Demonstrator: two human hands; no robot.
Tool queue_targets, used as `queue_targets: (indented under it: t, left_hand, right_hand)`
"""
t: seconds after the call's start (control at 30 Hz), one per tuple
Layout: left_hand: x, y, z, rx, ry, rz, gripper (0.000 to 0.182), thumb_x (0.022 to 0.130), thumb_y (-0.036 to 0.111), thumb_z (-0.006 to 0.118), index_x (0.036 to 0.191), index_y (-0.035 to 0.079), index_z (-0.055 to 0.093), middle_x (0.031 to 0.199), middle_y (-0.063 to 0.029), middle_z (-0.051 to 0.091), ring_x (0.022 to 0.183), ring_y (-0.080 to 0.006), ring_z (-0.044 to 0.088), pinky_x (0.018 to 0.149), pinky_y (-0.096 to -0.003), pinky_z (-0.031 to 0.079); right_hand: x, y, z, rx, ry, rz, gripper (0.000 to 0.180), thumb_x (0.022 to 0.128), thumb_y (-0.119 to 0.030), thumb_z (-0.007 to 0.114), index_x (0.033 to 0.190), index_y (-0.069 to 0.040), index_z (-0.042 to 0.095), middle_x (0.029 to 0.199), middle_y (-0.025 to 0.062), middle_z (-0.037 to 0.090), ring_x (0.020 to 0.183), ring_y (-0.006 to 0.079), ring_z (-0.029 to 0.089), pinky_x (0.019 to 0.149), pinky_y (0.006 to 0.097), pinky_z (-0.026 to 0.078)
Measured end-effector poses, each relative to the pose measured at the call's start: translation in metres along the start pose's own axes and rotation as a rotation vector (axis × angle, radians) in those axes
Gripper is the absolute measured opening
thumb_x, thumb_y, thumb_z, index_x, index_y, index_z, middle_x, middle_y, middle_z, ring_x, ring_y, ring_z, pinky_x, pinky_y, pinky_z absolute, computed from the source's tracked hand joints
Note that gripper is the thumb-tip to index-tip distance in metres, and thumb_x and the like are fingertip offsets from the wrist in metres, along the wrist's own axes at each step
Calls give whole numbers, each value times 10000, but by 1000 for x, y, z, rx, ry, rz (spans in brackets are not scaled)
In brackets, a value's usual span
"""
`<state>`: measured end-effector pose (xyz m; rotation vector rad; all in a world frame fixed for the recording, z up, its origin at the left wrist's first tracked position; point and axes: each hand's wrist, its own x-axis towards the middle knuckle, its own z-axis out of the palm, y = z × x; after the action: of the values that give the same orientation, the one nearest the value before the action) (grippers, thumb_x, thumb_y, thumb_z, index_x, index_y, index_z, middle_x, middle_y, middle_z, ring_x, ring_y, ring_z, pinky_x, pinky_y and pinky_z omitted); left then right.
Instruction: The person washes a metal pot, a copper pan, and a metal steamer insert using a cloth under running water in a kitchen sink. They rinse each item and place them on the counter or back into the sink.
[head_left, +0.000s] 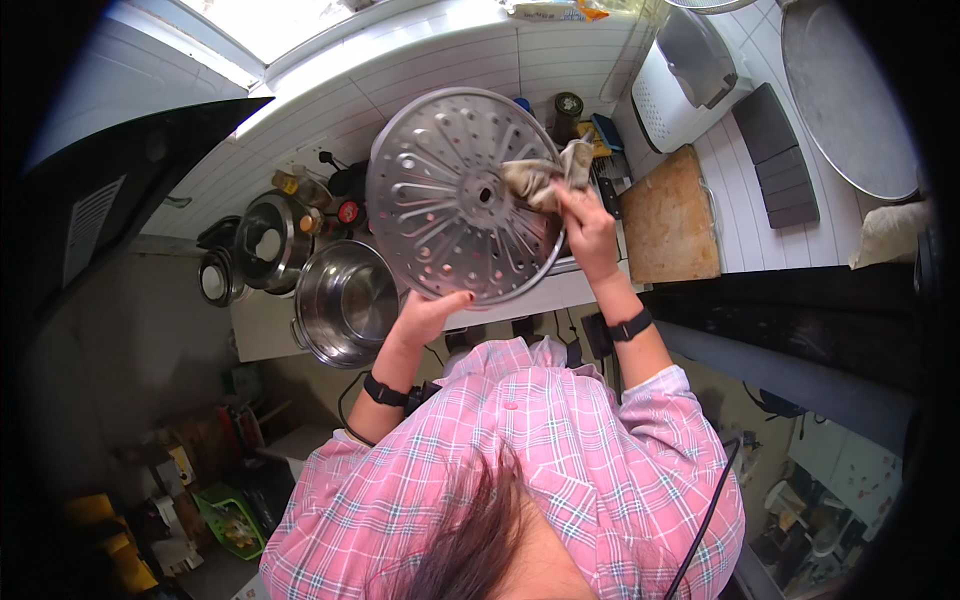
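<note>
A round metal steamer plate (427, 202), pierced with holes and long slots, is held tilted up in front of me. My left hand (431, 315) grips its lower rim, thumb on the near face. A crumpled, stained cloth (536, 180) is pinched in my right hand (589, 225) and lies against the plate's right side. Below and left of the plate, a deep stainless steel pot (349, 300) stands on the counter. The plate hides much of the counter behind it.
A glass-lidded pot (266, 240) and small jars (300, 187) stand at the left. To the right, a wooden cutting board (670, 217) leans by the tiled wall, near a white perforated holder (667, 97). A dark range hood (135, 180) juts in at upper left.
</note>
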<state>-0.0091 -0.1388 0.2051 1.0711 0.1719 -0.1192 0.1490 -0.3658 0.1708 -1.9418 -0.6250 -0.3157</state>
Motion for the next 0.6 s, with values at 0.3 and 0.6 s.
queue_targets:
  t: [0.3,0.6]
  left_hand:
    - [6,-21,11,225,-168,-207,428,801,-25,645,1221,-14,560,1117,-80,640,1001,-159,612,830,-302,521]
    - [11,-24,-8,125,-14,-165,454,771,-20,651,1215,8,559,1039,-34,640,941,-134,612,820,-291,499]
  right_hand:
    - [28,-43,45,72,-1,-112,427,883,-60,554,1308,-21,549,1354,221,510,1296,353,459,1085,390,369]
    - [-16,-40,53,136,-335,-128,373,983,-281,479,1312,-145,591,1414,65,507,1437,271,266,1174,464,131]
